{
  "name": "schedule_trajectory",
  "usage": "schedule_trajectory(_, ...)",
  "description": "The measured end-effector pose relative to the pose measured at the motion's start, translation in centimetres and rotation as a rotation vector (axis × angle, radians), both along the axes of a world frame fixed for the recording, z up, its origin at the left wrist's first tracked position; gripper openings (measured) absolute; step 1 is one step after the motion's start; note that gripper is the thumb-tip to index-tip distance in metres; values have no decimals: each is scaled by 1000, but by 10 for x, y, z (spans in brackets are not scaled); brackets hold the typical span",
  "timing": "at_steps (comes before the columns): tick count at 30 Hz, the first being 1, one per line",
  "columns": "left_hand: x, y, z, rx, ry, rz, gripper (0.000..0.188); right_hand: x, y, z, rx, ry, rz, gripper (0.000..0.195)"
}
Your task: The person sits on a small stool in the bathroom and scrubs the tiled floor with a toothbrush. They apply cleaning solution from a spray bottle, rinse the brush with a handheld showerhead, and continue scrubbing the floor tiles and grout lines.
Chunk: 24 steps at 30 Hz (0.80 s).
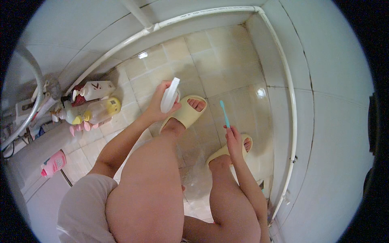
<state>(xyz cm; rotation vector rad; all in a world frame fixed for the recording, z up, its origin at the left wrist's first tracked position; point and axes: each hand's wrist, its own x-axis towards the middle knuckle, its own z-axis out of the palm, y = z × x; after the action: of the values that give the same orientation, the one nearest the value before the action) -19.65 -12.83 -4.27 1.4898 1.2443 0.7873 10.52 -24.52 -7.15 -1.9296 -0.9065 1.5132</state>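
My left hand (160, 101) grips a white trigger sprayer (170, 96) from above, over the floor in front of my left foot. Its lower part is hidden behind my fingers and the sprayer head. In my right hand (233, 141) is a turquoise toothbrush (225, 114), held by the handle end with its head pointing away from me. Beneath both hands lies a wet tiled floor (225, 76) in beige tones. I wear pale yellow slides (192, 114) on both feet.
White pipes (288, 100) run low along the walls. At left stand several pump bottles (98, 90), with a yellow-capped clear bottle (101, 111) among them. A pink bottle (54, 162) stands nearer me. A grey shower hose (38, 82) curves at the far left.
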Motion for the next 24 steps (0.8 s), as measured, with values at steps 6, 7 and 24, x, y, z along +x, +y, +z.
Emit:
schedule_trajectory(6,11,-6,-2,-50,-48,112,51,18,-7,-17,29,-76,-113,27)
schedule_trajectory(7,14,-4,-8,-31,-40,104,51,23,-6,-16,72,-145,-96,27)
schedule_trajectory(24,37,-4,2,239,86,55,50,196,-420,231,-456,-1582,-72,27)
